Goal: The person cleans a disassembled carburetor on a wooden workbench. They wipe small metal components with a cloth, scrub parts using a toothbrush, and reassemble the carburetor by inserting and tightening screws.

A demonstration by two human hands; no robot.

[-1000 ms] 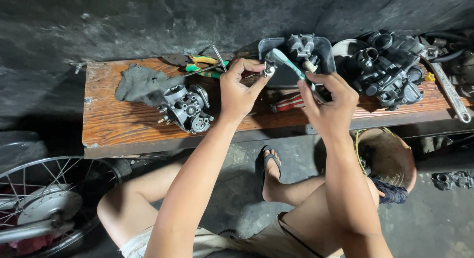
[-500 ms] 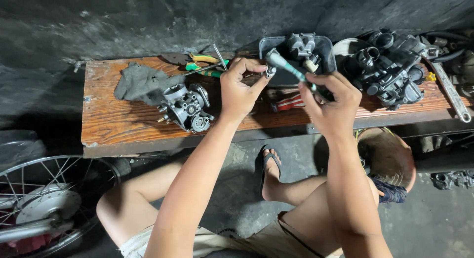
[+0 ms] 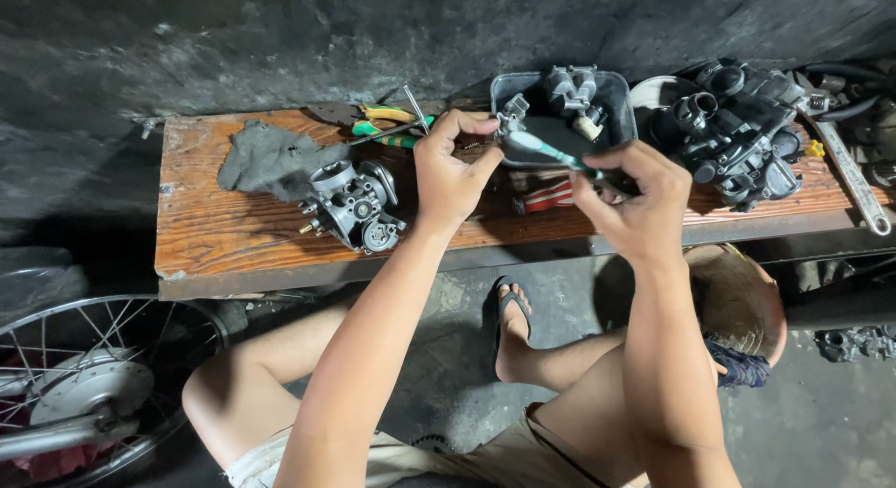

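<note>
left hand [image 3: 451, 175] pinches a small metal part [image 3: 512, 112]; right hand [image 3: 635, 201] holds a toothbrush [image 3: 551, 153] against it.

You are seeing no signs or screens, only a red-and-white striped packet [image 3: 544, 195] lying on the bench [image 3: 233, 236].

The counter [image 3: 233, 236] offers bare wood along its front edge at centre left of the frame, below the grey rag [image 3: 266, 157] and left of the carburettor [image 3: 353, 206]. Between that carburettor and the left hand [image 3: 450, 175] a narrow strip stays open. Toward the back, the pliers [image 3: 387, 124] block the way to the wall. At upper centre the dark tray [image 3: 621, 115] is crowded with metal parts. The right end is packed: a big engine assembly [image 3: 737, 133] and a long wrench [image 3: 854, 180] leave little room. The right hand [image 3: 635, 203] with its toothbrush [image 3: 551, 152] hangs over the front edge.
</note>
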